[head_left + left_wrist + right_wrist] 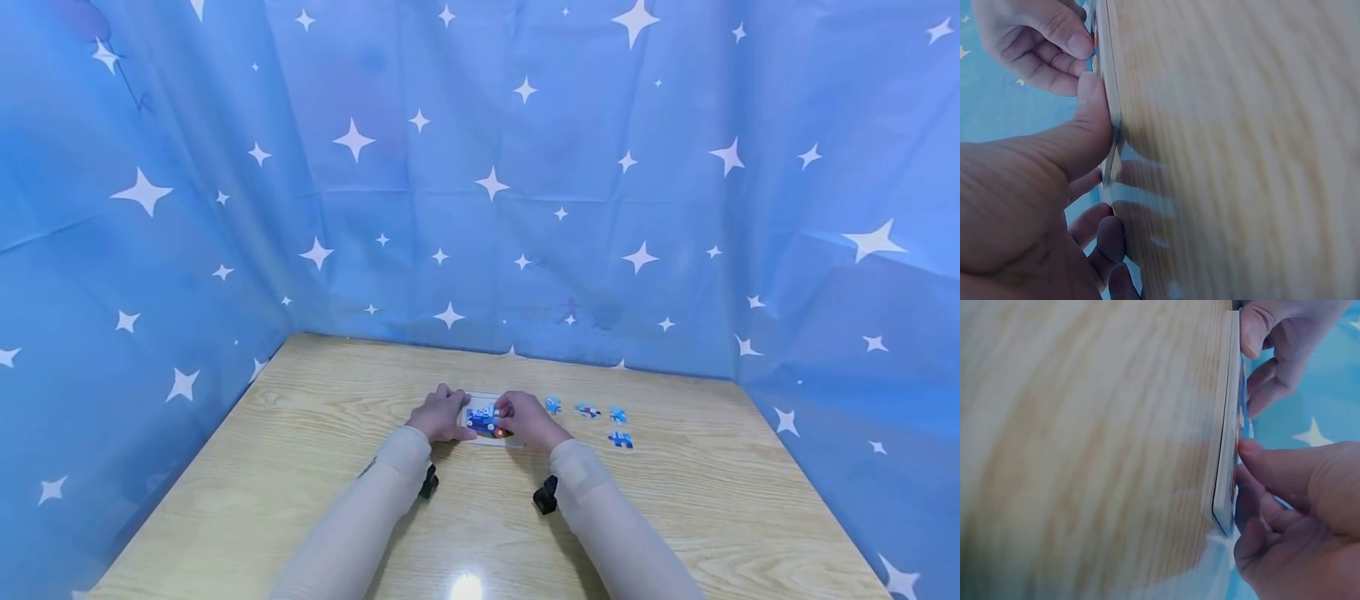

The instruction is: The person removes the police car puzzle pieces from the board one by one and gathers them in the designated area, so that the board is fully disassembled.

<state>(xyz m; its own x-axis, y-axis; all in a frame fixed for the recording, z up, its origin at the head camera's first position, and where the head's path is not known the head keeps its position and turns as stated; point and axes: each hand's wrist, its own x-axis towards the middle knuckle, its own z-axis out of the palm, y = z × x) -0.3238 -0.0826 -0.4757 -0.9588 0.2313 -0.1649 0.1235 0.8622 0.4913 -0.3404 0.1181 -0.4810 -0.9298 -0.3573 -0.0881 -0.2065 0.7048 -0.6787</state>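
Observation:
A jigsaw puzzle board (489, 443) with a pale frame lies flat on the table, its picture (480, 418) showing a blue vehicle with a white top. My left hand (441, 414) holds the board's left end, thumb on the near edge and the other fingers spread round the side. Over the right part of the picture, my right hand (528, 419) pinches a small puzzle piece between thumb and fingers, mostly hidden by them. From the right wrist view, the right thumb (1279, 467) is close against the board's face, and the board's edge (1225, 481) is seen side-on.
Several loose puzzle pieces lie right of the board, among them a blue one (552, 405), a multicoloured one (588, 410) and a nearer blue one (621, 439). The wooden table (300, 500) meets a blue star-patterned curtain (487, 250) at the back and sides.

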